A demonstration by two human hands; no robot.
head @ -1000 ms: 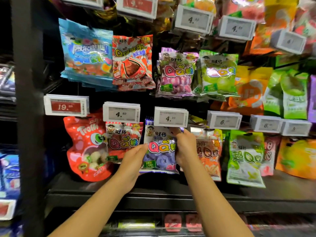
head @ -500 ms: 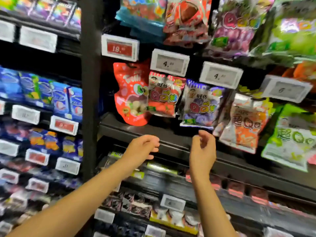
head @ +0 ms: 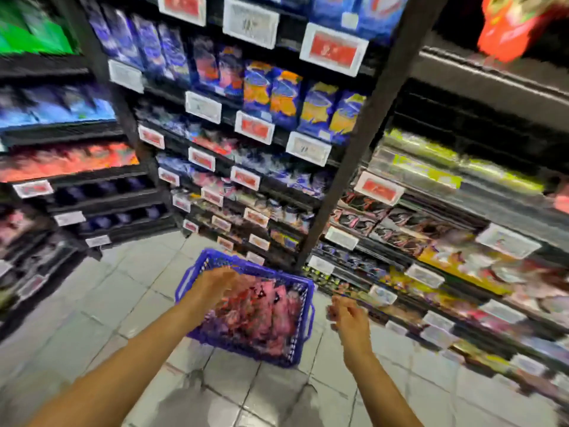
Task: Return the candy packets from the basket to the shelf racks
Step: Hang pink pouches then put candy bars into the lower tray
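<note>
Left hand [head: 217, 280] reaches spread over the blue mesh basket [head: 303, 331] of crinkly packets [head: 261, 315]; right hand [head: 348, 317] hangs loosely curled.

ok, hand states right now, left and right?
Left hand: over the basket, blurred, grip cannot be told.
Right hand: loosely curled, holding nothing, open.

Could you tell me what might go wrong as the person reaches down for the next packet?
The packets lie jumbled in the blue basket, so the left hand reaching in may snag several at once or drop one on the tiled floor. The view is heavily blurred, so which packet gets picked cannot be told. The right hand hangs outside the basket, giving no support.
</note>
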